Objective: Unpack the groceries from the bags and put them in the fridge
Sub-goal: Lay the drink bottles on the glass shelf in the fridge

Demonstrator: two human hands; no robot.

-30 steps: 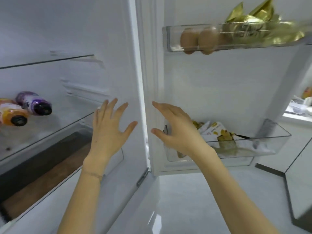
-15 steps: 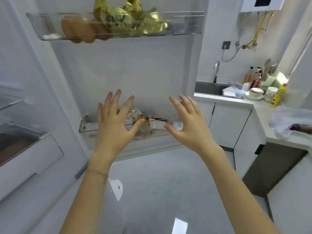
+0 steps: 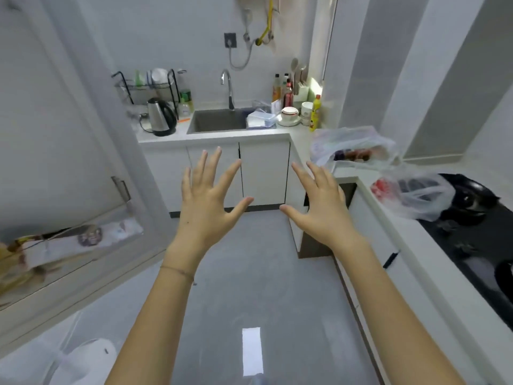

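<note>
The open fridge door (image 3: 69, 129) fills the left edge. Its lower door bin (image 3: 91, 247) holds light and yellowish packets (image 3: 41, 251), whose print is too blurred to read. A white rounded object (image 3: 91, 354) sits low on the grey floor (image 3: 249, 273) beneath it.

Further right, on the far counter, a black wire dish rack (image 3: 150, 84) stands behind a steel electric kettle (image 3: 161, 118). Next comes the sink (image 3: 219, 120) with its curved faucet (image 3: 229, 87) and a clear plastic container (image 3: 261, 119) on its right rim.

The left hand (image 3: 206, 201) is held out in mid-air over the floor, fingers spread wide, holding nothing. The right hand (image 3: 319, 207) is beside it, apart from it, also splayed and empty. Nothing stands between the hands and the counter.

Behind the right hand, sauce bottles (image 3: 281, 91), stacked bowls (image 3: 290, 113) and a yellow bottle (image 3: 315, 113) crowd the counter corner; their labels cannot be read. The groceries are on the right-hand counter: one translucent plastic bag (image 3: 352, 148) with dark and reddish contents, and a second bag (image 3: 413, 193) nearer, lying partly on the black stove (image 3: 472, 232).

Half a second ago the door bin was directly behind the hands and only one bag showed at the edge. Now the view has swung right, the bin is off at the left and both bags are visible. The hands remain spread and empty.
</note>
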